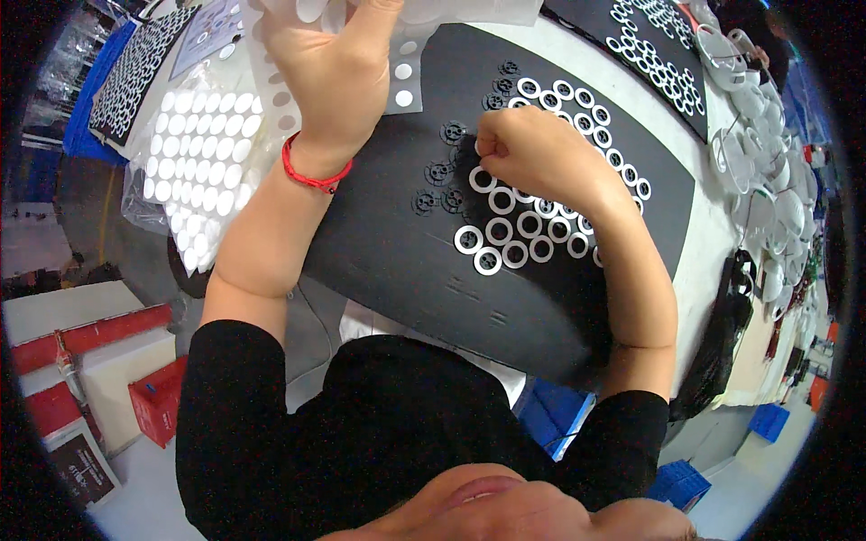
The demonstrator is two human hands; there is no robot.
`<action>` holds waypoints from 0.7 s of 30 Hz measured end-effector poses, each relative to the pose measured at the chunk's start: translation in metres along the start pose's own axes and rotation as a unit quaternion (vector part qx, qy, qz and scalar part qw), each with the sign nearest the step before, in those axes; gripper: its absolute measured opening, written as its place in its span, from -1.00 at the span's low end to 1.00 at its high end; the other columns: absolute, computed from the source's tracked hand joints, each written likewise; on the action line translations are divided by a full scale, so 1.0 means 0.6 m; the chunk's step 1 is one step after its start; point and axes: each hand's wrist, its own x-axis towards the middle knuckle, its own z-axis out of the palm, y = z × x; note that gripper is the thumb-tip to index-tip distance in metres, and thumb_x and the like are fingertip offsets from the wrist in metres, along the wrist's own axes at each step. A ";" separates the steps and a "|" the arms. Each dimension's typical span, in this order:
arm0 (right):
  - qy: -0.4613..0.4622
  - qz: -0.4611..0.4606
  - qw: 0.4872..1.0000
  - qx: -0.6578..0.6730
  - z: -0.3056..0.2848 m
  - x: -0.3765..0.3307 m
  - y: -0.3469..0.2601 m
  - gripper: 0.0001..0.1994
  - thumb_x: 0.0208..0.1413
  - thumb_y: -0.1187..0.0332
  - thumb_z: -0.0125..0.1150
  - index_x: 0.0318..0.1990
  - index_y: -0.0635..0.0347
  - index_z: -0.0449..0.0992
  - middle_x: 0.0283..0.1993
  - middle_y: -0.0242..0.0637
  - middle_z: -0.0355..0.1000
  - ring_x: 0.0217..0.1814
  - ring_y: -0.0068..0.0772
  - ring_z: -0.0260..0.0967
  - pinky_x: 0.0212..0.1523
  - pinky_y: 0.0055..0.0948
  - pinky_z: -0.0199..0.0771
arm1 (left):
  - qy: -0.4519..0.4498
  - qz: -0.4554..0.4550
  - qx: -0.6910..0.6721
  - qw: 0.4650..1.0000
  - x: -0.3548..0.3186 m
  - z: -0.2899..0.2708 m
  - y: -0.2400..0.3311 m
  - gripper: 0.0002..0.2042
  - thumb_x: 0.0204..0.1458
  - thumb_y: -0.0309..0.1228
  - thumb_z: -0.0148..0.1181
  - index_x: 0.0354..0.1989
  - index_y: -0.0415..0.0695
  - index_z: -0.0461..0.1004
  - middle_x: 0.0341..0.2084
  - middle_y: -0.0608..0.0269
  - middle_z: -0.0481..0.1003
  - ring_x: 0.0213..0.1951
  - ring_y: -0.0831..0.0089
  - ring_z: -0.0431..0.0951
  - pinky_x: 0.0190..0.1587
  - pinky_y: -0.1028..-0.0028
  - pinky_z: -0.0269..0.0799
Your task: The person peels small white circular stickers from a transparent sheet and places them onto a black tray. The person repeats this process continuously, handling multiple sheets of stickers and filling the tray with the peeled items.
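Observation:
My left hand (336,79), a red cord bracelet at its wrist, grips a translucent sheet (393,106) with round white stickers over the far left of a black mat (379,239). My right hand (546,153) is closed, fingertips pinched together low over the mat. Whatever is between those fingertips is too small or hidden to make out. Under and around this hand lie several white rings (502,200) with dark centres, in rows. Just left of them sit several bare black round parts (439,173) with no white on them.
Left of the mat is a stack of sheets with white round stickers (200,135). Other black boards with white rings (135,81) lie at the far left and far right (645,54). White cup-shaped parts (758,162) and a black plastic bag (717,338) line the right side.

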 end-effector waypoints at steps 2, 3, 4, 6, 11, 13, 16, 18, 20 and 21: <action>-0.013 0.000 1.000 -0.001 0.000 -0.001 -0.001 -0.87 -0.11 0.43 0.15 -0.39 0.29 0.50 -0.46 -0.09 0.49 -0.35 -0.06 0.48 -0.27 -0.24 0.45 | -0.007 0.026 0.023 0.999 -0.003 -0.003 -0.004 -0.88 0.06 -0.54 0.18 -0.23 -0.26 0.49 -0.35 0.25 0.54 -0.32 0.53 0.51 -0.21 0.55 0.42; -0.016 0.001 1.000 -0.004 -0.003 0.000 -0.001 -0.87 -0.10 0.43 0.15 -0.39 0.29 0.50 -0.45 -0.09 0.49 -0.34 -0.06 0.48 -0.27 -0.23 0.45 | -0.007 0.047 0.036 0.998 -0.004 -0.004 -0.010 -0.85 0.04 -0.55 0.19 -0.21 -0.25 0.48 -0.31 0.22 0.53 -0.28 0.49 0.52 -0.16 0.50 0.43; -0.009 -0.001 1.000 -0.013 -0.003 0.000 0.004 -0.88 -0.08 0.42 0.14 -0.41 0.29 0.50 -0.42 -0.08 0.50 -0.33 -0.05 0.48 -0.27 -0.22 0.45 | -0.011 0.070 0.036 0.997 -0.002 0.002 -0.020 -0.83 0.02 -0.56 0.19 -0.19 -0.24 0.48 -0.26 0.19 0.53 -0.23 0.45 0.52 -0.10 0.44 0.44; 0.025 -0.002 1.000 0.012 -0.007 -0.006 0.001 -0.87 -0.05 0.39 0.14 -0.42 0.27 0.48 -0.44 -0.08 0.49 -0.33 -0.03 0.47 -0.29 -0.19 0.44 | -0.088 0.231 0.292 0.924 -0.004 -0.025 -0.032 -0.82 0.03 -0.53 0.21 -0.19 -0.31 0.49 -0.26 0.19 0.52 -0.21 0.42 0.51 -0.11 0.44 0.42; 0.094 -0.053 0.992 0.068 -0.047 -0.015 -0.017 -0.87 -0.02 0.35 0.15 -0.44 0.24 0.45 -0.48 -0.09 0.47 -0.34 -0.02 0.47 -0.31 -0.15 0.43 | 0.001 0.035 0.065 0.997 -0.008 -0.004 0.004 -0.84 0.09 -0.51 0.16 -0.21 -0.33 0.49 -0.32 0.14 0.54 -0.30 0.47 0.52 -0.19 0.48 0.45; 0.153 -0.065 0.982 0.092 -0.058 -0.027 -0.019 -0.86 -0.02 0.35 0.16 -0.45 0.24 0.45 -0.49 -0.10 0.47 -0.35 -0.02 0.46 -0.32 -0.15 0.43 | -0.021 0.014 0.062 0.998 -0.011 -0.004 0.006 -0.86 0.13 -0.52 0.08 -0.19 -0.31 0.48 -0.23 0.14 0.53 -0.20 0.40 0.52 -0.09 0.41 0.46; 0.218 -0.071 0.967 0.111 -0.085 -0.042 -0.022 -0.84 -0.01 0.34 0.19 -0.45 0.27 0.45 -0.49 -0.11 0.47 -0.38 -0.03 0.46 -0.34 -0.18 0.42 | -0.044 -0.008 0.051 0.998 -0.015 -0.001 0.005 -0.85 0.15 -0.50 0.07 -0.17 -0.31 0.46 -0.23 0.12 0.53 -0.19 0.40 0.51 -0.09 0.42 0.45; 0.264 -0.068 0.956 0.105 -0.098 -0.050 -0.019 -0.83 -0.01 0.34 0.21 -0.44 0.28 0.45 -0.49 -0.11 0.47 -0.39 -0.05 0.46 -0.35 -0.20 0.42 | -0.045 -0.014 0.050 0.998 -0.017 0.008 0.007 -0.85 0.14 -0.51 0.08 -0.18 -0.32 0.46 -0.25 0.13 0.52 -0.21 0.43 0.51 -0.12 0.45 0.45; 0.315 -0.069 0.942 0.096 -0.112 -0.055 -0.016 -0.83 -0.01 0.34 0.22 -0.43 0.29 0.44 -0.49 -0.11 0.47 -0.40 -0.07 0.46 -0.36 -0.22 0.42 | -0.035 -0.008 0.045 0.998 -0.018 0.016 0.009 -0.85 0.12 -0.52 0.09 -0.20 -0.33 0.48 -0.29 0.16 0.51 -0.27 0.48 0.49 -0.19 0.50 0.44; 0.327 -0.072 0.937 0.100 -0.115 -0.056 -0.013 -0.83 -0.01 0.35 0.22 -0.43 0.29 0.44 -0.49 -0.10 0.47 -0.41 -0.07 0.46 -0.37 -0.22 0.42 | -0.034 -0.007 0.047 0.998 -0.019 0.017 0.009 -0.85 0.12 -0.52 0.08 -0.20 -0.33 0.48 -0.29 0.16 0.51 -0.27 0.48 0.49 -0.19 0.50 0.44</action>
